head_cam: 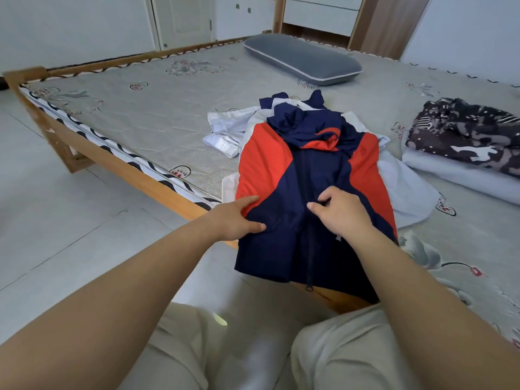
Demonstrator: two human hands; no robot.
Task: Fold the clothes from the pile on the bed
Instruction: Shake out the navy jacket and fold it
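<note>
Garment: your navy and red-orange zip-front hooded jacket [306,175] lies front up at the near edge of the grey quilted mattress [146,114], hem hanging over the wooden bed frame [135,175].
Left hand [236,218]: your fingers lie straight and spread, pressing the jacket's left side; nothing gripped.
Right hand [342,212]: your fingers are curled, pinching the fabric beside the zip.
Underneath: white and pale blue clothes [225,130] lie beneath the jacket.
Far side: grey pillow [302,59]; dark patterned fabric [464,133] on a folded white blanket [461,178].
</note>
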